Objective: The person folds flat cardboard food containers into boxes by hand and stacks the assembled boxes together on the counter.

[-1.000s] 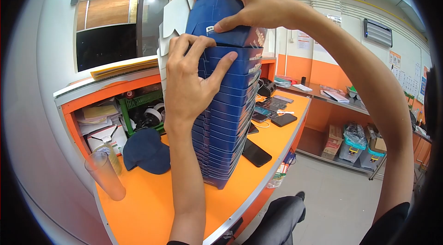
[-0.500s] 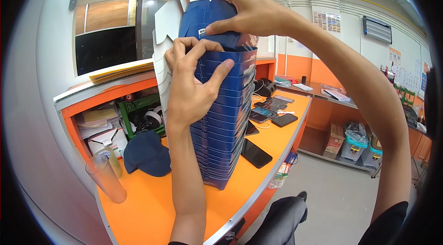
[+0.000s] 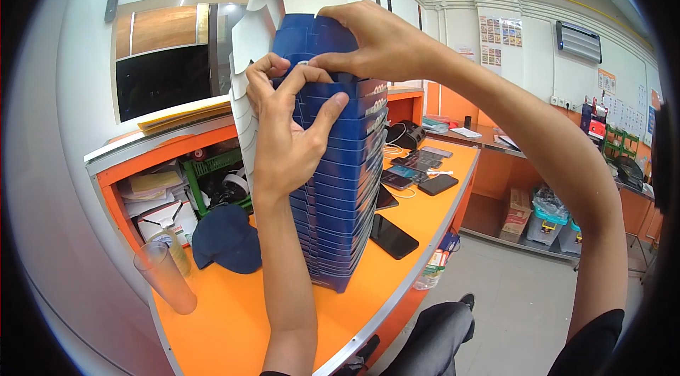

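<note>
A tall stack of nested blue cardboard boxes (image 3: 340, 195) stands on the orange counter, with white lid flaps (image 3: 243, 57) sticking up along its left and back. My right hand (image 3: 379, 40) grips the topmost blue box (image 3: 297, 30), thumb on its near face and fingers over its top edge. That box sits partly inside the one beneath. At the upper rim of the stack, my left hand (image 3: 294, 124) has its fingers hooked over the edge and its thumb against the outer face of a box below the top one. Some of its fingertips are hidden.
On the orange counter (image 3: 219, 326) are a clear tumbler (image 3: 166, 280), a dark blue cap (image 3: 227, 238) and several phones, one black phone (image 3: 394, 236) close beside the stack. A shelf on the left holds papers and a green basket (image 3: 212, 171). The counter's metal edge runs along the right.
My right hand and the top box have come down a little, so the box sits deeper in the stack. My left hand has stayed at the rim, shifting slightly left.
</note>
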A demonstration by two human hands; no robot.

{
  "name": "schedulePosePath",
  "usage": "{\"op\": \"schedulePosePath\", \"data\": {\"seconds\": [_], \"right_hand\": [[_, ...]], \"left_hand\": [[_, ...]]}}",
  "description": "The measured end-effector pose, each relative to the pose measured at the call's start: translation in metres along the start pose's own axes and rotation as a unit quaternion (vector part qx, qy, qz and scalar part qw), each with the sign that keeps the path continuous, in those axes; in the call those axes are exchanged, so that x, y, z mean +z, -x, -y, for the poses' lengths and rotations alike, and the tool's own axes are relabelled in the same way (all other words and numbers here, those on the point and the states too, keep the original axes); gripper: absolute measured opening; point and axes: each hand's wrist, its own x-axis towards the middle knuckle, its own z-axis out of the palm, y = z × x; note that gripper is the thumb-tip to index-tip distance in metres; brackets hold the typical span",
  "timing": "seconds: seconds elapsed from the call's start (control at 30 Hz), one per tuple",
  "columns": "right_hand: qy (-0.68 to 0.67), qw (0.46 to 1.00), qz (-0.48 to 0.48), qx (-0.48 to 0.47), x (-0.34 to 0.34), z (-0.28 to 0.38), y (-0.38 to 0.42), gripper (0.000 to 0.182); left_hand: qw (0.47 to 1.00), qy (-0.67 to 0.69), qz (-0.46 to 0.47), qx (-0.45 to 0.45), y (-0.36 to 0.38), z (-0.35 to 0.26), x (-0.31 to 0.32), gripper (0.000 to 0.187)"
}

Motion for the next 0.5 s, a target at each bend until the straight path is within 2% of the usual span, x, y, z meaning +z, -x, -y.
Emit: {"op": "schedulePosePath", "data": {"seconds": [0.07, 0.13, 0.23, 0.37, 0.43, 0.47, 0.5], "right_hand": [[0.008, 1.0, 0.01, 0.001, -0.003, 0.0, -0.002, 0.047], [-0.04, 0.996, 0.073, 0.043, -0.011, 0.001, -0.005, 0.046], [0.025, 0.998, 0.056, 0.026, -0.013, 0.002, -0.005, 0.048], [0.036, 0.996, 0.079, 0.029, -0.019, 0.011, -0.009, 0.052], [0.051, 0.974, 0.159, 0.149, -0.027, 0.022, -0.012, 0.072], [0.052, 0.975, 0.16, 0.147, -0.03, 0.026, -0.016, 0.072], [-0.004, 0.964, 0.177, 0.197, -0.033, 0.031, -0.021, 0.071]], "left_hand": [[1.0, -0.007, 0.005, 0.002, 0.0, -0.002, -0.001, 0.028], [0.999, -0.045, 0.018, 0.014, 0.0, -0.007, -0.001, 0.029], [0.995, -0.086, 0.04, 0.025, 0.0, -0.01, -0.004, 0.032], [0.986, -0.15, 0.047, 0.051, 0.0, -0.012, -0.006, 0.035], [0.98, -0.168, 0.046, 0.091, 0.0, -0.009, -0.005, 0.035], [0.98, -0.17, 0.043, 0.091, 0.001, -0.01, -0.006, 0.035], [0.978, -0.184, 0.045, 0.087, 0.001, -0.014, -0.006, 0.036]]}}
